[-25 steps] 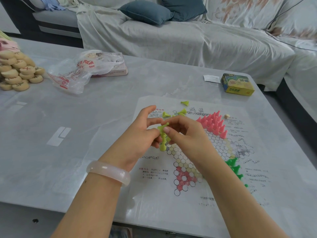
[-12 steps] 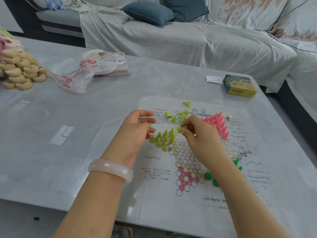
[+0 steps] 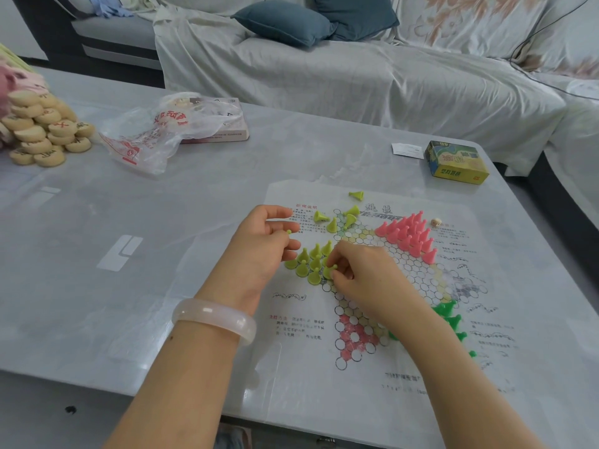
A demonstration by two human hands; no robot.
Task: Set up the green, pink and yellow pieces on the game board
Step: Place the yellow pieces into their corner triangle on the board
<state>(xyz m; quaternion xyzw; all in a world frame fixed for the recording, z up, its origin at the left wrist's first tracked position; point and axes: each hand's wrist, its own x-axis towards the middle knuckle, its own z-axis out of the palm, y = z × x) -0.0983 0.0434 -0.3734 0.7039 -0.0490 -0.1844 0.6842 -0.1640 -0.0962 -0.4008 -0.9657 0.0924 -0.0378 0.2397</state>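
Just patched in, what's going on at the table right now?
A person is setting up a paper game board on the table. The right hand pinches a yellow piece at the edge of the standing yellow cluster; the left hand holds another yellow piece. A few loose yellow pieces lie farther up the board. The pink pieces already stand grouped, and the green pieces are partly hidden behind the right forearm.
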